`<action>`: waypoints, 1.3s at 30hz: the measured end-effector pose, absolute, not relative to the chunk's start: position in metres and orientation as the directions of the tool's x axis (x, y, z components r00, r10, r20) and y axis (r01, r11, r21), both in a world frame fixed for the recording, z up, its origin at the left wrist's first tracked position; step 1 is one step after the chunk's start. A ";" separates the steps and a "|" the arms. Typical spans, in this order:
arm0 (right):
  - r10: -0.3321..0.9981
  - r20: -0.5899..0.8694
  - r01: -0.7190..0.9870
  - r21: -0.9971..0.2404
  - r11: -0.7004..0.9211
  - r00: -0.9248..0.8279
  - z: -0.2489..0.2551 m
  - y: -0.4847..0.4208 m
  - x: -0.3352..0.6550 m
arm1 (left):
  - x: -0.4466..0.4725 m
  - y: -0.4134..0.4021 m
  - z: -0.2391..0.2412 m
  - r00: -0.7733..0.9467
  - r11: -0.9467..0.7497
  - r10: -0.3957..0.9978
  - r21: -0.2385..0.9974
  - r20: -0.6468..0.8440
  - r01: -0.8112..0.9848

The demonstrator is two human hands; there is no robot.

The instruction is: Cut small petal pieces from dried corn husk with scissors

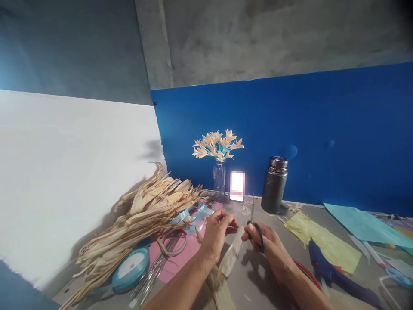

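My right hand (pixel 269 243) grips a pair of scissors (pixel 260 237) by the dark handles, with the thin blades pointing up and away from me. To its left, my left hand (pixel 218 232) has its fingers curled in a pinch; what is between the fingertips, if anything, is too small to make out. A pale strip of dried corn husk (pixel 232 253) stands tilted between the two hands, its top end close to the fingertips of both. More husk (pixel 221 286) lies below, near my left wrist.
A heap of dried husks (pixel 148 206), a blue ribbon roll (pixel 132 269), wires (pixel 155 267) and pink paper (pixel 174 258) lie left. Behind stand a vase of husk flowers (pixel 219 181), a lit phone (pixel 237 185) and a dark flask (pixel 274 187). Right lies a glue gun (pixel 335 275).
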State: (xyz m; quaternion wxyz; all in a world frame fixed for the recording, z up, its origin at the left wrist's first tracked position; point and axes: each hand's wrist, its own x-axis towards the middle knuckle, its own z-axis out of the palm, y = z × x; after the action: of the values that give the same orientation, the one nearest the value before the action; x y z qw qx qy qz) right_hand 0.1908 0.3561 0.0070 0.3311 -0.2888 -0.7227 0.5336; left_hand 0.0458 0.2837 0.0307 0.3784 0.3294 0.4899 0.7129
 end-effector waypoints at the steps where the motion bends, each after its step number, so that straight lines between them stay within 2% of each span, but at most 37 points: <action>1: 0.724 0.164 0.072 -0.956 0.283 -0.670 0.006 0.354 0.190 | 0.045 0.284 0.032 -0.515 -0.258 0.851 0.936 0.101 -0.242; 3: 0.643 0.152 0.086 -0.943 0.322 -0.751 0.005 0.348 0.188 | 0.043 0.284 0.032 -0.531 -0.287 0.842 0.912 0.095 -0.293; 6: 0.599 0.122 0.146 -0.914 0.378 -0.791 0.006 0.340 0.184 | 0.044 0.283 0.032 -0.536 -0.302 0.840 0.894 0.087 -0.330; 15: 0.613 0.120 0.178 -0.898 0.403 -0.781 -0.001 0.343 0.181 | 0.045 0.283 0.031 -0.528 -0.286 0.844 0.910 0.092 -0.300; 25: 0.621 0.096 0.167 -0.921 0.353 -0.778 -0.002 0.345 0.181 | 0.039 0.283 0.035 -0.533 -0.283 0.842 0.907 0.079 -0.311; 32: 0.559 0.092 0.167 -0.903 0.396 -0.824 0.007 0.343 0.186 | 0.027 0.285 0.034 -0.531 -0.316 0.841 0.894 0.109 -0.316; 39: 0.548 0.078 0.183 -0.896 0.405 -0.832 0.010 0.341 0.189 | 0.026 0.284 0.034 -0.478 -0.256 0.875 0.913 0.079 -0.318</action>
State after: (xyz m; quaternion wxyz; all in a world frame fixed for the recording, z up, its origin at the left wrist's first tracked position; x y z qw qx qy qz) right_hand 0.1887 0.3413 0.0098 0.1839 -0.2235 -0.8178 0.4974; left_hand 0.0262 0.2840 0.0343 0.4081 0.3073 0.4531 0.7306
